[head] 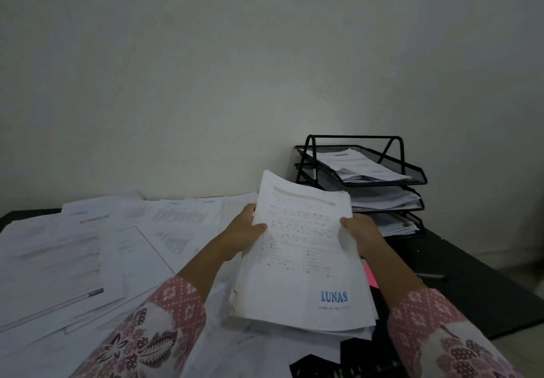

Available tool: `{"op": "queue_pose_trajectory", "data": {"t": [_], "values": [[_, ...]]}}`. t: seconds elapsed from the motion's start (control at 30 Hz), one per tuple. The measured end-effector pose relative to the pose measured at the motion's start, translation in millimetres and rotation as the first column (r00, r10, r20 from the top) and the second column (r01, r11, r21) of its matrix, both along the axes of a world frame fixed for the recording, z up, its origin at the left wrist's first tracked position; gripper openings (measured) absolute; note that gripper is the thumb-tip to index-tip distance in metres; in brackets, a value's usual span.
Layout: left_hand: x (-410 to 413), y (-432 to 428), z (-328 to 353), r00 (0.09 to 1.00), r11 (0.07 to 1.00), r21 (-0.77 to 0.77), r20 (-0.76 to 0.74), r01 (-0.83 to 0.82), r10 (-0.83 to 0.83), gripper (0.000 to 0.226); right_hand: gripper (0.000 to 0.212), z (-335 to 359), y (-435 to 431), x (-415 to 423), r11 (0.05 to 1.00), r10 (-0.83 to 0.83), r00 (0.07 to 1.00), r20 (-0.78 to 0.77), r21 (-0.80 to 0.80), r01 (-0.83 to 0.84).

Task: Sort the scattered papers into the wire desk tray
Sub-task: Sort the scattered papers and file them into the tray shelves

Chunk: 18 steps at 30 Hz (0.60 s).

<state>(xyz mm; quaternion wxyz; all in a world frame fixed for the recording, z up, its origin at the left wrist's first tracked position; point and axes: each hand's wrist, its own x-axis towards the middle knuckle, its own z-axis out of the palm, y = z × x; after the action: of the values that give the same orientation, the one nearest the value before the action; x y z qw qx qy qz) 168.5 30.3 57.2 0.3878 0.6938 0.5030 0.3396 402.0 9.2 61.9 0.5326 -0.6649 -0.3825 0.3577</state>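
Observation:
A thick stack of white papers (303, 260), its top sheet stamped LUNAS in blue, is raised above the table and tilted towards me. My left hand (245, 233) grips its left edge, thumb on top. On the opposite edge my right hand (360, 235) grips the stack the same way. The black wire desk tray (412, 171) with three tiers stands at the back right against the wall, each tier holding papers. Scattered papers (117, 245) cover the left and middle of the table.
The dark table (471, 283) shows bare at the right, with a pen (431, 276) lying on it. A pink slip (368, 274) peeks out under the held stack. A plain wall rises behind the table.

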Motion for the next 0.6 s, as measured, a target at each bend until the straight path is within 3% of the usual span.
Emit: {"op": "queue_pose_trajectory", "data": {"t": [0.27, 0.47, 0.6], "values": [[35.2, 2.8, -1.6, 0.996, 0.986, -0.149, 0.059, 0.072, -0.064, 0.041, 0.037, 11.8, 3.0, 51.8, 0.985, -0.17, 0.985, -0.026, -0.048, 0.169], [45.0, -0.7, -1.4, 0.959, 0.907, -0.324, 0.179, 0.27, -0.222, 0.038, 0.039, 13.2, 7.9, 83.4, 0.965, -0.261, 0.961, -0.087, -0.036, 0.259], [60.3, 3.5, -1.5, 0.975, 0.939, -0.273, 0.125, 0.211, -0.183, 0.038, 0.039, 12.6, 2.1, 94.6, 0.976, -0.218, 0.966, -0.143, -0.045, 0.213]]}}
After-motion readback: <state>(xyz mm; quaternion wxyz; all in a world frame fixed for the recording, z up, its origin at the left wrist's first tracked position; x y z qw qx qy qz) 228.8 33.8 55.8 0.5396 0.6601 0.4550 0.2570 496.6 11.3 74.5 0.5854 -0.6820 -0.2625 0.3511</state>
